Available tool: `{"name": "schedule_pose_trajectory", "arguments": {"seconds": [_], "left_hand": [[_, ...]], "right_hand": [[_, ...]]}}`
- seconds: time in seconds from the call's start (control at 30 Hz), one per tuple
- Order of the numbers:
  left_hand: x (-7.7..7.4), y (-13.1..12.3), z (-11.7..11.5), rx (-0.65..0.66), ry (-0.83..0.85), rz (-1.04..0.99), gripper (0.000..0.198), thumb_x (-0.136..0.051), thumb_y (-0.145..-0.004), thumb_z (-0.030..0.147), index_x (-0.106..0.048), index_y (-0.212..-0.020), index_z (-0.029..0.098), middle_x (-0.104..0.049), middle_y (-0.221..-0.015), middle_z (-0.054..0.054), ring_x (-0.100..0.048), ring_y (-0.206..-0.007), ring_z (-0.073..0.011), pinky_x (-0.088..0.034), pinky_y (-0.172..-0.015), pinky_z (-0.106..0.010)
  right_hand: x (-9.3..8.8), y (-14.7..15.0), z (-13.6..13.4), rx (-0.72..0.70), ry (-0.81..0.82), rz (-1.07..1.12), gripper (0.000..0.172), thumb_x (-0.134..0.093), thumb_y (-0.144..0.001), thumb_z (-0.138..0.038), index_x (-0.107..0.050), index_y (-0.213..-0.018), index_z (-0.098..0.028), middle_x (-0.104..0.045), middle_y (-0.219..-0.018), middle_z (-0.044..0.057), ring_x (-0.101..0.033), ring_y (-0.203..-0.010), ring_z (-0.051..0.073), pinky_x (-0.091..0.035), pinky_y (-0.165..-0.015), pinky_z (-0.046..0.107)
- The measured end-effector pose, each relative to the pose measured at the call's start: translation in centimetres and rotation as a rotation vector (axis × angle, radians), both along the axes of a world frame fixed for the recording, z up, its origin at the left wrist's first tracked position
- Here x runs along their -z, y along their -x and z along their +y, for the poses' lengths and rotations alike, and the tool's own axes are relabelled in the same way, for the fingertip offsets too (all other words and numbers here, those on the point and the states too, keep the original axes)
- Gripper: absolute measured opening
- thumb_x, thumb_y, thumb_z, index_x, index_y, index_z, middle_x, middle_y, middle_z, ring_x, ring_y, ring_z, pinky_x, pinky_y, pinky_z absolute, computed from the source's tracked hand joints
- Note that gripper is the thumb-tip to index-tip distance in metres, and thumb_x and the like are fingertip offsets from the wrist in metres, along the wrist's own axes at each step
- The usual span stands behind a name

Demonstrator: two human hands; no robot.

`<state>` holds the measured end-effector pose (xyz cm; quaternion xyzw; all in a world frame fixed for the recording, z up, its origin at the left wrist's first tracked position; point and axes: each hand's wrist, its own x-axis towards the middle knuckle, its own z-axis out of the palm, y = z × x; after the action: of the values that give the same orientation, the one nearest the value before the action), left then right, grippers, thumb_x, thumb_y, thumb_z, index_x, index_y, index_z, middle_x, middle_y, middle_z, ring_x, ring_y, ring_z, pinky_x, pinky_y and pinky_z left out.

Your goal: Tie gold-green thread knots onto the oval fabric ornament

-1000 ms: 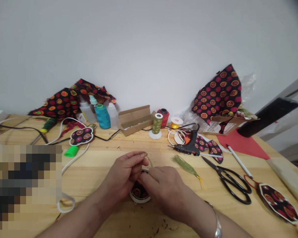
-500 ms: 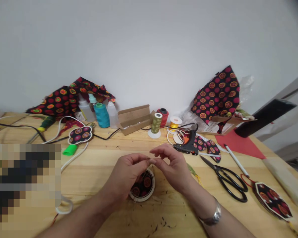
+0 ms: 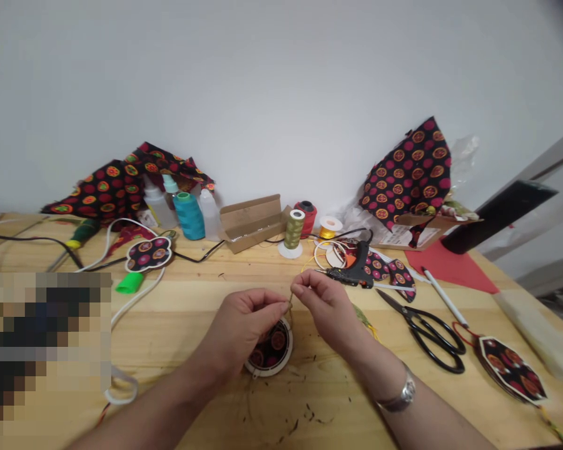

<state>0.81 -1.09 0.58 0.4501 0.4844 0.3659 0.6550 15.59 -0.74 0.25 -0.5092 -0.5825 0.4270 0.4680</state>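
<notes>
My left hand (image 3: 244, 328) is closed in a pinch above a round white-rimmed ornament (image 3: 273, 350) covered in black cloth with red and orange circles, which lies on the wooden table (image 3: 192, 325). My right hand (image 3: 326, 306) is also pinched, its fingertips close to the left hand's. Between the two pinches runs a thin olive-gold thread (image 3: 291, 300) that leads down to the ornament. The right wrist wears a silver bracelet (image 3: 398, 397).
Black scissors (image 3: 431, 334), a black glue gun (image 3: 354, 269), a white pen (image 3: 443, 297) and an octagonal cloth ornament (image 3: 509, 369) lie to the right. Thread spools (image 3: 293, 232), glue bottles (image 3: 157, 203), a cardboard box (image 3: 251, 222) and patterned cloth (image 3: 122, 181) line the wall. Cables (image 3: 131, 300) lie left.
My right hand lifted off the ornament and rose to pinch the thread beside the left hand's fingertips. The ornament now shows on the table. The view shifted slightly.
</notes>
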Motion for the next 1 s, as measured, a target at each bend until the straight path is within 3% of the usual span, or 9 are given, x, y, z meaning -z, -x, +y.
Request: {"name": "schedule_pose_trajectory", "arguments": {"seconds": [0.17,0.27,0.37,0.53,0.73,0.87,1.0], "left_hand": [[0.6,0.1,0.0,-0.006,0.020,-0.039,0.016,-0.067,-0.066,0.031,-0.066,-0.066,0.015,-0.044,-0.043,0.007,-0.031,-0.039,-0.0039,-0.022,-0.038,-0.015],[0.8,0.3,0.2,-0.056,-0.012,-0.051,0.018,-0.068,-0.066,0.032,-0.066,-0.067,0.015,-0.043,-0.044,0.007,-0.031,-0.040,-0.0038,-0.025,-0.039,-0.015],[0.7,0.3,0.3,-0.079,-0.035,-0.041,0.020,-0.067,-0.067,0.034,-0.067,-0.068,0.015,-0.042,-0.044,0.007,-0.030,-0.041,-0.0038,-0.025,-0.039,-0.014],[0.1,0.2,0.1,-0.048,-0.060,0.018,0.019,-0.065,-0.068,0.033,-0.067,-0.065,0.014,-0.056,-0.050,0.003,-0.039,-0.043,-0.0054,-0.030,-0.041,-0.015],[0.1,0.3,0.0,-0.059,-0.087,0.138,0.020,-0.064,-0.069,0.035,-0.066,-0.067,0.015,-0.055,-0.049,0.003,-0.043,-0.044,-0.0077,-0.035,-0.042,-0.017],[0.3,0.4,0.1,-0.056,-0.105,0.178,0.022,-0.063,-0.069,0.037,-0.067,-0.070,0.016,-0.056,-0.053,0.003,-0.045,-0.045,-0.0087,-0.036,-0.043,-0.018],[0.3,0.4,0.1,-0.048,-0.118,0.203,0.023,-0.063,-0.069,0.038,-0.067,-0.071,0.015,-0.056,-0.053,0.003,-0.046,-0.047,-0.0097,-0.037,-0.044,-0.019]], "right_hand": [[0.4,-0.2,0.3,0.019,0.152,0.301,0.017,-0.059,-0.076,-0.031,-0.054,-0.067,-0.016,-0.050,-0.064,-0.003,-0.047,-0.061,0.010,-0.038,-0.063,0.025],[0.2,0.0,0.1,-0.072,0.206,0.567,0.021,-0.059,-0.076,-0.037,-0.057,-0.073,-0.016,-0.055,-0.076,0.001,-0.054,-0.074,0.013,-0.044,-0.074,0.030],[0.1,0.4,-0.4,-0.189,0.262,0.662,0.024,-0.060,-0.077,-0.039,-0.058,-0.078,-0.015,-0.057,-0.079,0.002,-0.056,-0.077,0.013,-0.045,-0.080,0.033],[0.3,0.7,-0.6,-0.254,0.306,0.561,0.027,-0.065,-0.074,-0.036,-0.056,-0.089,-0.016,-0.059,-0.067,-0.001,-0.057,-0.059,0.010,-0.047,-0.064,0.028],[0.1,0.9,-0.5,-0.065,0.307,0.363,0.024,-0.072,-0.063,-0.031,-0.059,-0.074,-0.014,-0.054,-0.061,-0.004,-0.041,-0.039,0.003,-0.033,-0.037,0.017],[-0.1,1.0,-0.4,0.036,0.306,0.305,0.024,-0.073,-0.059,-0.032,-0.060,-0.069,-0.015,-0.053,-0.055,-0.005,-0.036,-0.038,0.003,-0.028,-0.033,0.016],[-0.1,1.0,-0.4,0.044,0.258,0.272,0.020,-0.073,-0.060,-0.030,-0.061,-0.066,-0.015,-0.054,-0.056,-0.004,-0.036,-0.041,0.004,-0.027,-0.034,0.017]]}}
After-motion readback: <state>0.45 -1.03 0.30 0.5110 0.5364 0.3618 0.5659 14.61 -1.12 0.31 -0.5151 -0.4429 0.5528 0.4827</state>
